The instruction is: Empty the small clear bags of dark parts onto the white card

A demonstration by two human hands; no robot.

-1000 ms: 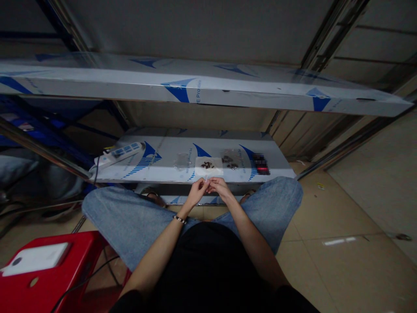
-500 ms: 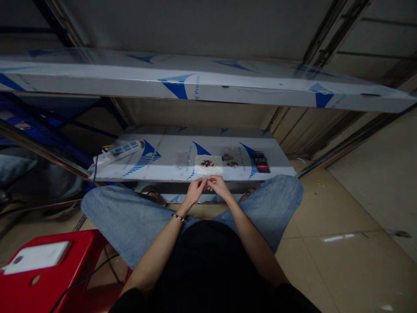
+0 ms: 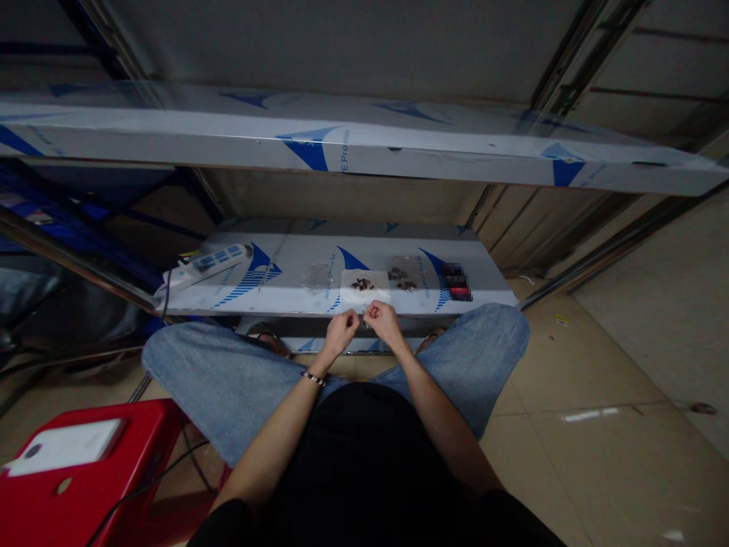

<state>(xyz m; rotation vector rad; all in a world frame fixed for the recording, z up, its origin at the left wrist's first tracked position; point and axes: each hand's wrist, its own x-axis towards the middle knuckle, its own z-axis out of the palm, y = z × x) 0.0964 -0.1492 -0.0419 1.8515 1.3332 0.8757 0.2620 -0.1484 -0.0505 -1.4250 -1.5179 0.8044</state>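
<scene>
Just over the front edge of the low shelf, my left hand (image 3: 342, 330) is closed in a pinch. Close beside it, my right hand (image 3: 383, 322) pinches too, with a narrow gap between the fingertips. Something tiny and pale shows at the right fingertips, too small to name. Beyond both hands, a white sheet (image 3: 348, 292) carries a pile of small dark brown pieces (image 3: 362, 285). A clear plastic bag with dark pieces (image 3: 405, 275) lies right of the sheet, and another clear plastic bag (image 3: 317, 278) lies left of it.
A white power strip (image 3: 219, 262) sits on the left of the low shelf (image 3: 285, 304). A blurred dark and red item (image 3: 456, 283) lies at the right. An upper shelf (image 3: 399, 156) crosses above. On the red stool (image 3: 137, 425) rests a white box-like device (image 3: 68, 447).
My fingertips were together and are now slightly apart. The right hand has risen a little, and the left has dropped slightly.
</scene>
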